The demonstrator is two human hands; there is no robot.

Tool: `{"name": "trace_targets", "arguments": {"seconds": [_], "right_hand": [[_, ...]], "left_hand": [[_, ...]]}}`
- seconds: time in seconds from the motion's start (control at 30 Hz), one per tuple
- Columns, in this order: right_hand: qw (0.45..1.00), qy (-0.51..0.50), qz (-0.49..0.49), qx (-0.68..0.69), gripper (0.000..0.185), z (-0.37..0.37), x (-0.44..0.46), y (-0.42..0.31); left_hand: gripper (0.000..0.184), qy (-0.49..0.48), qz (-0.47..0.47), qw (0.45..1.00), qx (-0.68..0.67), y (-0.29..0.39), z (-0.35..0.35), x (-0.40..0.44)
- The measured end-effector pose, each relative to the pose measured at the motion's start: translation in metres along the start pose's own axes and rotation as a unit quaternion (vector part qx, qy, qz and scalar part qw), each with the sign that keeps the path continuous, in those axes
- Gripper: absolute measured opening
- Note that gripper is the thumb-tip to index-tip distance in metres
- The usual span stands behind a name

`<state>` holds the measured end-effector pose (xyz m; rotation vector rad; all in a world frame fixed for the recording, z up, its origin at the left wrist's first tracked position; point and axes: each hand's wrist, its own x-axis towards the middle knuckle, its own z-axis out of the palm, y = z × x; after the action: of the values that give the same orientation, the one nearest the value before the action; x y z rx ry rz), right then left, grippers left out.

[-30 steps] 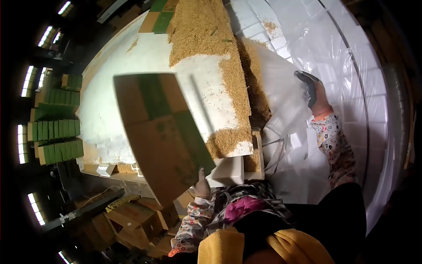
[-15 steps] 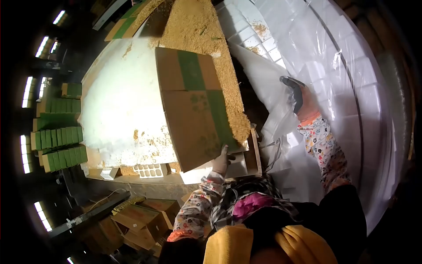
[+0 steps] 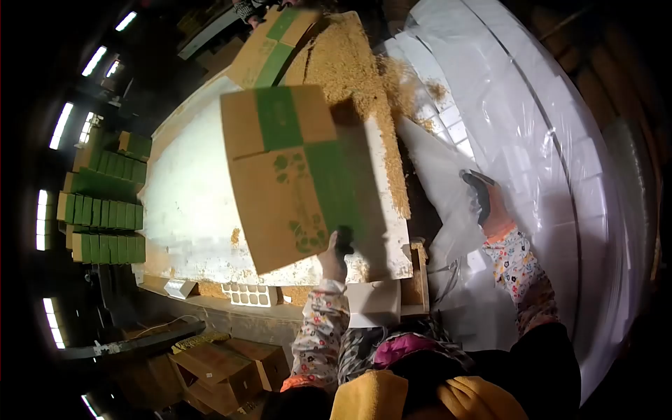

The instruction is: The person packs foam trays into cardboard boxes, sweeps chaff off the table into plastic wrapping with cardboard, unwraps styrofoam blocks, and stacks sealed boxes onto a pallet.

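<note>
My left hand (image 3: 334,257) grips the near right corner of a flattened brown cardboard sheet (image 3: 273,185) with green bands, held over the white tabletop (image 3: 185,189). My right hand (image 3: 484,199), in a dark-fingered glove, is closed on the edge of a clear plastic sheet (image 3: 441,168) at the right. Loose tan grain-like material (image 3: 343,59) lies heaped at the table's far end and runs in a strip down its right edge. Between the strip and the plastic is a dark gap.
A co-worker's hands (image 3: 255,19) are at another green-banded cardboard (image 3: 269,52) at the far end. Plastic-wrapped white blocks (image 3: 546,140) stand at the right. Green-and-brown boxes (image 3: 105,210) are stacked left, open cartons (image 3: 217,371) lie below, and a white holed tray (image 3: 248,295) sits at the near edge.
The cardboard in my left hand has swung right, then back slightly left. Grain-like material has left the table's near right area and lies farther away. The far cardboard now stands over the heap's left side.
</note>
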<state>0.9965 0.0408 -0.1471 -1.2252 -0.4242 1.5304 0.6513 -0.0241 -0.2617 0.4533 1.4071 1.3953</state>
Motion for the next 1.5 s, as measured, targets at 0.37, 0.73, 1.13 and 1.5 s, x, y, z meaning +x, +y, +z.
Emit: {"name": "trace_targets", "arguments": {"seconds": [0.37, 0.73, 1.13, 1.5], "right_hand": [[0.978, 0.067, -0.074, -0.182, 0.031, 0.000, 0.007, 0.004], [0.931, 0.083, -0.185, -0.304, 0.031, -0.002, 0.025, 0.010], [0.983, 0.167, -0.037, -0.066, 0.024, -0.016, 0.035, -0.013], [0.947, 0.185, -0.144, -0.219, 0.029, -0.054, -0.051, -0.047]], "left_hand": [[0.039, 0.101, 0.247, 0.680, 0.683, 0.085, -0.244, 0.158], [0.018, 0.002, -0.039, 0.999, 0.004, 0.050, -0.027, 0.317], [0.028, -0.017, -0.030, 0.999, 0.041, -0.002, 0.077, 0.316], [0.030, -0.055, -0.101, 0.985, 0.128, 0.020, 0.064, 0.290]]}}
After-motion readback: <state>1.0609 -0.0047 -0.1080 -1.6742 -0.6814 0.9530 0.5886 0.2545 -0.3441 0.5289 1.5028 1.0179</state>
